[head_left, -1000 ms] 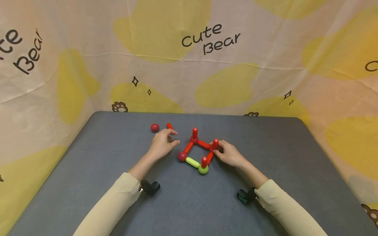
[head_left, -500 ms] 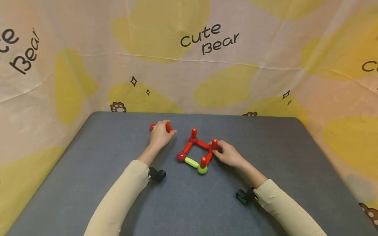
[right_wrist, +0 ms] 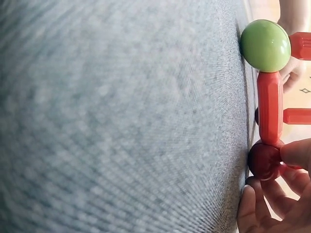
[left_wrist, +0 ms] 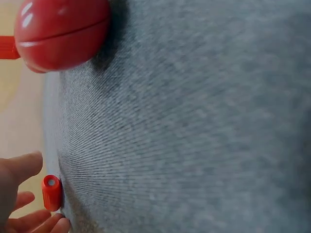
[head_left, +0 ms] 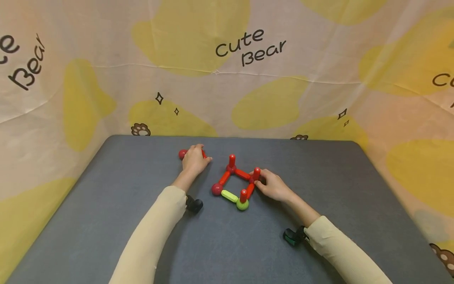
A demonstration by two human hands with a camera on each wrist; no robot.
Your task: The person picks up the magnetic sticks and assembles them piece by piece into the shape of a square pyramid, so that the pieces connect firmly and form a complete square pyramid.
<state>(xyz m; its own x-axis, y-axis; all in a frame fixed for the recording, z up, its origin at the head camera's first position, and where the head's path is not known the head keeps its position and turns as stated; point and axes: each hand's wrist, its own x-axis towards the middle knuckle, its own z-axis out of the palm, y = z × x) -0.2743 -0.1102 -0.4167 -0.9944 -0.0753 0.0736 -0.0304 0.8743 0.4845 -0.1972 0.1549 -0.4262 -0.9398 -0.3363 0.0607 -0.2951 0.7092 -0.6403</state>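
Observation:
My left hand (head_left: 195, 159) reaches over a loose red magnetic stick (head_left: 203, 154) at the back of the table. In the left wrist view that stick (left_wrist: 52, 193) lies between the spread thumb and fingers. Just left of the hand is a loose red ball (head_left: 182, 154). My right hand (head_left: 273, 185) pinches a dark red ball (right_wrist: 265, 161) at the right corner of a four-sided frame. The frame has a red ball (head_left: 217, 189) at left, a green ball (head_left: 242, 204) in front, and a light green stick (head_left: 229, 196) joining them. Red sticks form its other sides.
Red sticks stand upright on three of the frame's balls, including the back one (head_left: 232, 159). Everything lies on a dark grey table (head_left: 142, 236). A printed cloth (head_left: 198, 98) hangs behind it.
My left hand has moved back and left, away from beside the frame to over the loose red stick, partly covering it. The right hand stays at the frame's corner ball.

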